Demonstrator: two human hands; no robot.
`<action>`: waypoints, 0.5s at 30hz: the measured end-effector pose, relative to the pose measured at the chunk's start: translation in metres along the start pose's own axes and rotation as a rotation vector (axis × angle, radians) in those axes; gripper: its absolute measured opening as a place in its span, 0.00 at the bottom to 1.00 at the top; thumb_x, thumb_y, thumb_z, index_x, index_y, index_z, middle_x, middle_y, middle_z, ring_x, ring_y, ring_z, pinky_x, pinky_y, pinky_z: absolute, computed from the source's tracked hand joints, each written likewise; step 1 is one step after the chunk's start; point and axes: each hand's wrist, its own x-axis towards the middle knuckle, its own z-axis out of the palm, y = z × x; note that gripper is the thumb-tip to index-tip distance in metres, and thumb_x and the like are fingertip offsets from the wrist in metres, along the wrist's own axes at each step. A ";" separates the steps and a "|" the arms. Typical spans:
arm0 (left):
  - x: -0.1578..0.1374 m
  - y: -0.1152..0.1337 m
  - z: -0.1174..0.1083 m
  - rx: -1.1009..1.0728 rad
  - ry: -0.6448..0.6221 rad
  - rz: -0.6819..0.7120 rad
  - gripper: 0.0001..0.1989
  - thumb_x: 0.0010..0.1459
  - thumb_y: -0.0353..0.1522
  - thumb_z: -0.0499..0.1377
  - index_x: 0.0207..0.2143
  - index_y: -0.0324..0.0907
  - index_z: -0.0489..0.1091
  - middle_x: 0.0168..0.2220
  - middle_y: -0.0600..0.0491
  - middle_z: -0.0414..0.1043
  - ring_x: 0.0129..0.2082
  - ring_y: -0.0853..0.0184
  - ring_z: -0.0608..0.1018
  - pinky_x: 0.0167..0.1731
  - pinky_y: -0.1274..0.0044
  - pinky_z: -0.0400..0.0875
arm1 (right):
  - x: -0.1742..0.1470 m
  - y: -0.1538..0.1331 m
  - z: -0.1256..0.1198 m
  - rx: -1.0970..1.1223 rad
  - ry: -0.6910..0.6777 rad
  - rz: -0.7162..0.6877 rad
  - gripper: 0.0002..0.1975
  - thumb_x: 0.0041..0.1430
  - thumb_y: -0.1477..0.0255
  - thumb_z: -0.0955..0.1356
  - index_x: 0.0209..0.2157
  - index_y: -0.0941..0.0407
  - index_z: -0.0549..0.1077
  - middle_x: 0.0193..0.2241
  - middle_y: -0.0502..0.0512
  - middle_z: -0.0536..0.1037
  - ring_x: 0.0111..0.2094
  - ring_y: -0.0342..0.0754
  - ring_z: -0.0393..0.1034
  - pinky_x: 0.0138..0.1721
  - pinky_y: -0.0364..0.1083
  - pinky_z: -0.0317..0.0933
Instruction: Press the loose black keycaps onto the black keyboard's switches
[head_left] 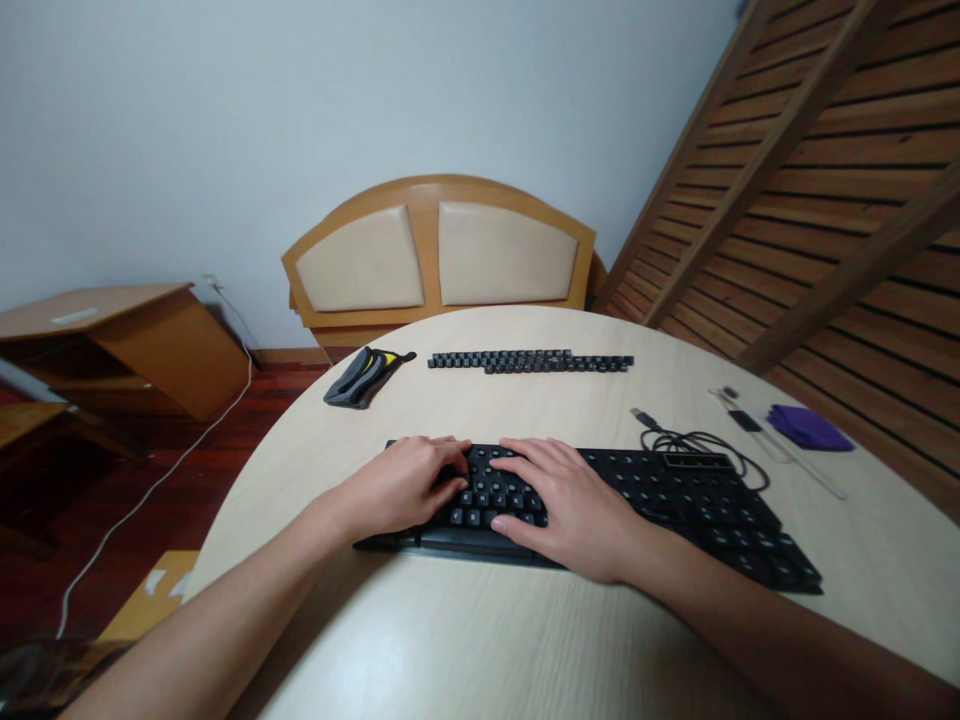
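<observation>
A black keyboard [637, 490] lies across the middle of the round table under both hands. Letter keycaps [491, 498] show on it between my hands; elsewhere many key positions look like small bare stems. Over its left part is my left hand [412, 485], fingers curled and thumb drawn close to the forefinger at the keys. Whatever lies between those fingertips is hidden. My right hand [566, 500] rests on the keyboard's middle, fingers stretched and thumb apart, near the lettered keycaps. Beyond the keyboard, loose black keycaps [525, 361] stand in neat rows.
A black-and-grey tool with yellow parts [364, 378] lies at back left. The keyboard's coiled USB cable [697, 440] sits behind its right end. Farther right are a purple cloth [810, 427] and a thin white stick [814, 472]. A headboard [431, 250] stands behind the table [480, 640].
</observation>
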 end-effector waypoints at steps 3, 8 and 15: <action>0.001 0.001 -0.003 -0.006 -0.005 -0.026 0.09 0.63 0.33 0.55 0.42 0.43 0.75 0.45 0.47 0.79 0.46 0.58 0.81 0.49 0.68 0.73 | 0.000 0.000 0.000 -0.006 -0.005 0.002 0.28 0.59 0.53 0.69 0.57 0.52 0.71 0.62 0.59 0.68 0.62 0.60 0.60 0.63 0.63 0.52; 0.002 -0.003 -0.006 -0.024 0.013 -0.073 0.11 0.64 0.34 0.55 0.42 0.45 0.77 0.46 0.50 0.80 0.44 0.59 0.82 0.48 0.70 0.73 | 0.000 0.000 -0.001 -0.008 -0.003 -0.003 0.28 0.59 0.53 0.69 0.57 0.52 0.71 0.62 0.59 0.68 0.62 0.60 0.60 0.63 0.62 0.52; 0.028 -0.020 -0.002 0.003 0.144 -0.217 0.11 0.65 0.37 0.55 0.42 0.44 0.76 0.38 0.53 0.82 0.35 0.65 0.82 0.38 0.76 0.72 | 0.000 -0.002 -0.002 -0.005 -0.001 -0.009 0.28 0.60 0.53 0.69 0.57 0.52 0.72 0.62 0.59 0.68 0.61 0.59 0.61 0.63 0.62 0.51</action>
